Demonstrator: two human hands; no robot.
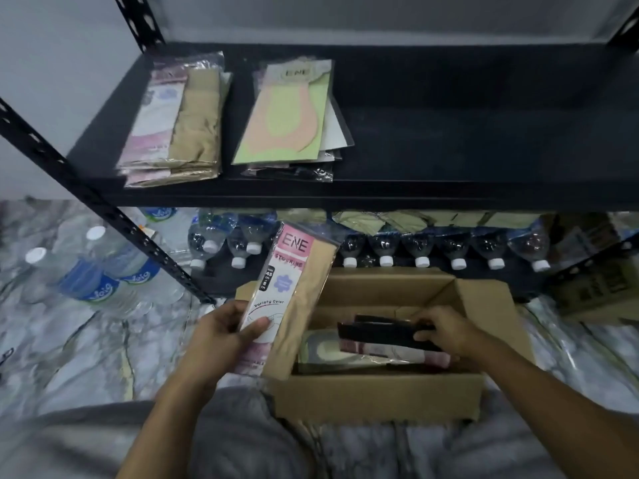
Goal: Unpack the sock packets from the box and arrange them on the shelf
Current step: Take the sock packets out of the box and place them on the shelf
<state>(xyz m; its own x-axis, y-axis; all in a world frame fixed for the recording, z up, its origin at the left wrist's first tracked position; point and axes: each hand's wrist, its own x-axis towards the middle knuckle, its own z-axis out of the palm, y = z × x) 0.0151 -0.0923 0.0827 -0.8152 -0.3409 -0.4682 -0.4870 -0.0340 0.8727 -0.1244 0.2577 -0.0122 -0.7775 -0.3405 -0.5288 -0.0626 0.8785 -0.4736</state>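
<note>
On the left of the shelf (484, 133) we find a left stack (173, 122) beside a right stack (294, 115). Beneath, bottles (422, 248) lie behind the box (377, 395) on the floor (69, 340). Our left hand (221, 337) holds a raised packet (290, 281) over the box's left edge; our right hand (446, 328) grips a boxed packet (380, 335) inside.

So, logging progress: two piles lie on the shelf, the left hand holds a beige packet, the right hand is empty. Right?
Not quite: in the head view the right hand grips a black packet inside the box. The two piles and the beige packet in the left hand are right.
</note>
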